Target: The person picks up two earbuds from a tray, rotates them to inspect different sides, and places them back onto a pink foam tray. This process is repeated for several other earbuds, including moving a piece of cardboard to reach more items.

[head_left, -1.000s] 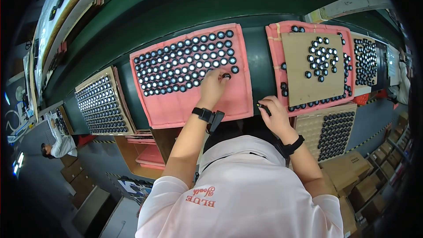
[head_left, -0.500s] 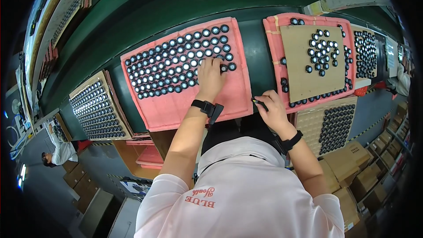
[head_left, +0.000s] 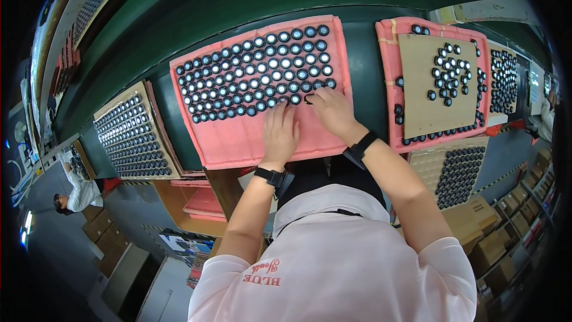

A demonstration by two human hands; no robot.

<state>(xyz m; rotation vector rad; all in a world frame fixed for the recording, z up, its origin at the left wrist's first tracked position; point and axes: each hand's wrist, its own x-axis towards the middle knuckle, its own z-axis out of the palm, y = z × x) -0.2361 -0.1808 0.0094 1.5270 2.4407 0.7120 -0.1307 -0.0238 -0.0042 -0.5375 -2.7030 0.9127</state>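
Observation:
A pink padded tray (head_left: 238,143) lies before me, with rows of small round black pieces (head_left: 251,110) with shiny pale tops. My left hand (head_left: 280,134) reaches over the lowest row, fingers stretched out and the tips at one of its pieces. Close beside it, my right hand (head_left: 333,113) pinches a slim black object (head_left: 308,100) with a yellow spot near the right end of that row. Its kind is unclear, since the fingers cover most of it.
A second pink tray (head_left: 384,36) to the right bears a brown board (head_left: 438,119) with loose round pieces. Filled boards (head_left: 149,89) stand at the left, on the dark green table (head_left: 351,42). Cardboard boxes (head_left: 471,217) are at the lower right; a person (head_left: 86,194) works far left.
My right hand has moved left and forward from the gap between the pink trays onto the nearer tray. My left hand has drawn back toward me, to the lowest row.

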